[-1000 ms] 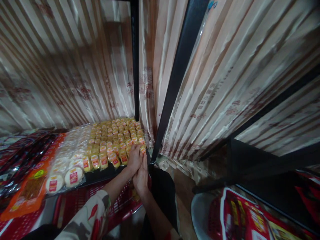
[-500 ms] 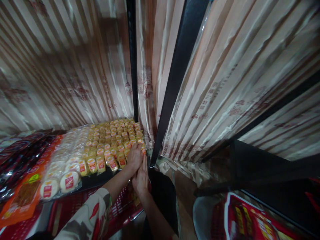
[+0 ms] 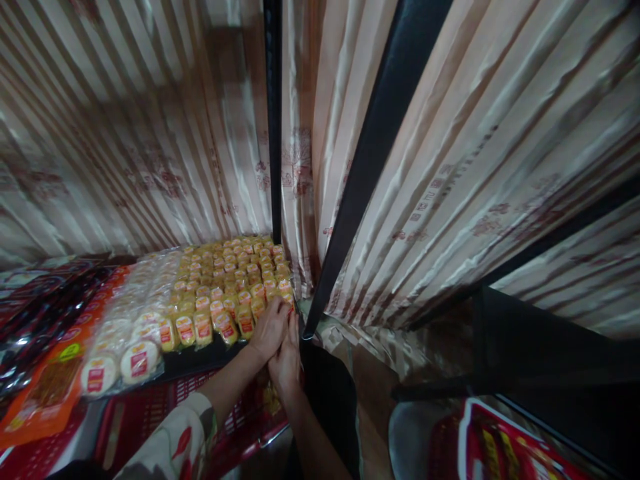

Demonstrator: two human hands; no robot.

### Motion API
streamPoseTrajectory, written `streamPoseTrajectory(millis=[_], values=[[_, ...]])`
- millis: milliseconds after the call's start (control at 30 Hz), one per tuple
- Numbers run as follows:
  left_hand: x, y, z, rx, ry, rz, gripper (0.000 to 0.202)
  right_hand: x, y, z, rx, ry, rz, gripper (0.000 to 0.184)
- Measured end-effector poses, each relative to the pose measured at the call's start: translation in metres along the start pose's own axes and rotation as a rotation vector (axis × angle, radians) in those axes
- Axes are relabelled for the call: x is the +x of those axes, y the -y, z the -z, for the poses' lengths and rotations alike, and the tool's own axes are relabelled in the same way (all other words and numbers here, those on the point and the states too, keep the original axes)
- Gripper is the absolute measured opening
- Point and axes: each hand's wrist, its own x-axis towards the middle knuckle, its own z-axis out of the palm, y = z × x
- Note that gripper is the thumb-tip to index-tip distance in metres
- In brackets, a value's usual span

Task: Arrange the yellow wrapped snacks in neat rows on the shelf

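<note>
My left hand [image 3: 271, 326] is at the front right corner of a block of small yellow wrapped cakes [image 3: 220, 277], back upward and fingers curled. Pressed against it on the right is my right hand [image 3: 287, 360], its fingers pointing away from me and drawn together. The fingertips of both meet beside the last cakes of the front row; whatever they grip is hidden, with just a speck of red-orange between them. The cakes stand in close rows on a dark shelf [image 3: 200, 360]. Left of them lie round white cakes [image 3: 139, 361] in clear wrappers.
An orange snack packet [image 3: 43, 400] and dark shiny packets [image 3: 45, 313] lie further left. Below the shelf is a red plastic basket [image 3: 150, 407]. A black post [image 3: 350, 180] rises just right of my hands, before a pleated curtain [image 3: 150, 133]. Red packages [image 3: 505, 447] sit at lower right.
Both hands have shifted slightly toward me, and the left fingers have curled in closer to the right fingertips. The view has turned a little, moving the posts rightward. The rows of cakes look the same.
</note>
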Motion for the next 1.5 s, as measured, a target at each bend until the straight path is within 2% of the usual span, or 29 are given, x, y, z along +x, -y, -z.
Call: streamPoseTrajectory(millis=[267, 467, 800, 900, 1133, 1300, 1433, 1500], values=[[0.0, 0.003, -0.002, 0.006, 0.022, -0.073, 0.024, -0.001, -0.007, -0.004, -0.012, -0.003, -0.008, 0.061], [-0.007, 0.007, -0.004, 0.102, 0.03, -0.021, 0.025, 0.001, -0.003, 0.0, -0.02, 0.016, -0.034, 0.057], [-0.027, 0.004, 0.005, 0.073, 0.026, 0.045, 0.03, 0.005, -0.013, -0.002, -0.033, -0.01, -0.003, 0.048], [-0.037, 0.007, 0.005, 0.08, 0.009, 0.05, 0.032, 0.006, -0.018, -0.004, -0.055, -0.009, 0.026, 0.048], [-0.078, 0.02, 0.001, 0.069, 0.036, -0.053, 0.033, 0.006, -0.015, 0.002, -0.107, -0.015, 0.058, 0.052], [-0.107, 0.033, 0.002, 0.019, 0.049, 0.027, 0.029, 0.008, -0.008, 0.006, -0.124, 0.016, 0.065, 0.058], [-0.128, 0.046, 0.002, -0.064, 0.065, 0.077, 0.022, 0.008, -0.005, 0.008, -0.116, -0.011, 0.119, 0.054], [-0.138, 0.055, 0.002, -0.125, 0.065, 0.15, 0.02, 0.003, -0.001, 0.011, -0.113, -0.025, 0.151, 0.05]])
